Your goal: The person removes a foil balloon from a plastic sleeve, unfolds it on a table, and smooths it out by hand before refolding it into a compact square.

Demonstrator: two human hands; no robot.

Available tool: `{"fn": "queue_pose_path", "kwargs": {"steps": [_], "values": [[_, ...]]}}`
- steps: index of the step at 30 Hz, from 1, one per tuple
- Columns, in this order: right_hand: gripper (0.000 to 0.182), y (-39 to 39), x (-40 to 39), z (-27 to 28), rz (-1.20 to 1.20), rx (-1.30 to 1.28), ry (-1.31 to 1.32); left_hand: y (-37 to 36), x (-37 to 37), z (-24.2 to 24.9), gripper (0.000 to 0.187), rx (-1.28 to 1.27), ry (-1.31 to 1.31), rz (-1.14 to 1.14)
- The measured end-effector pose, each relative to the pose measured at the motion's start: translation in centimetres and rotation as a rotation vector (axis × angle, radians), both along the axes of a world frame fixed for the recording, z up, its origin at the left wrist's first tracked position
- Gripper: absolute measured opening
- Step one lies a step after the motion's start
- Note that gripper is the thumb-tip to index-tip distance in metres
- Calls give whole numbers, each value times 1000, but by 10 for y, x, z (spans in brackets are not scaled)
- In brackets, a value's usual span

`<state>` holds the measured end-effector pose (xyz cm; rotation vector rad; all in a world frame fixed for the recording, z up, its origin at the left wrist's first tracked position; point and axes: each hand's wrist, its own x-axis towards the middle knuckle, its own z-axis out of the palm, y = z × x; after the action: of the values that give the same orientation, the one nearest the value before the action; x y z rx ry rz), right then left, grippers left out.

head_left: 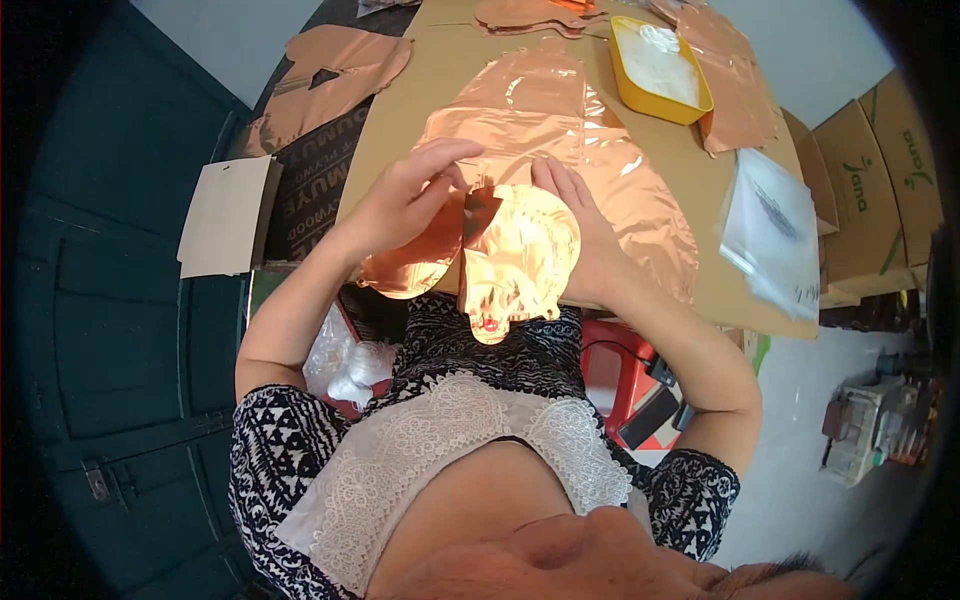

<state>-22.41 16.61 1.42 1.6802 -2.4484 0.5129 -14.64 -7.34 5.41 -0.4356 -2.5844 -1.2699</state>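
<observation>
A shiny rose-gold foil balloon (645, 215) lies flat and deflated in front of me, wide across the cardboard-covered table. Its near end is folded over, and the bright rounded flap (525, 245) hangs past the table's front edge toward my lap. Left of the flap is another foil lobe (410, 265). My left hand (415, 195) hovers over or rests on the foil's left side, fingers curved and apart. Against the flap's right side lies my right hand (590, 225), fingers stretched out on the foil; the flap covers part of it.
A yellow tub (622, 75) with white contents stands at the back right. More foil pieces (350, 65) lie at the back. Clear plastic bags (770, 225) are on the right edge. Cardboard boxes (865, 190) stand right, a red stool (612, 360) below, a dark green door (110, 300) left.
</observation>
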Motion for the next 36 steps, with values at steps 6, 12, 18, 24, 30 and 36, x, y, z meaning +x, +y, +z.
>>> {"fn": "queue_pose_path", "kwargs": {"steps": [6, 12, 18, 24, 30, 36], "values": [[80, 1, -1, -2, 8, -32, -6, 5, 49, -3, 39, -367, 124, 72], [80, 1, -1, -4, 24, -21, -2, 27, 75, -16, 74, -636, -69, -40], [87, 5, -7, -5, 55, 45, 21, 47, 74, -25, 87, -650, -34, 29], [85, 3, -12, -21, 78, -10, 67, 54, 70, -24, 87, -680, 10, 41], [86, 3, -3, -7, 48, 10, 22, 49, 70, -16, 74, -571, 47, 73], [81, 2, 0, 1, 32, -1, -42, 24, 51, -8, 36, -332, 8, 263]]}}
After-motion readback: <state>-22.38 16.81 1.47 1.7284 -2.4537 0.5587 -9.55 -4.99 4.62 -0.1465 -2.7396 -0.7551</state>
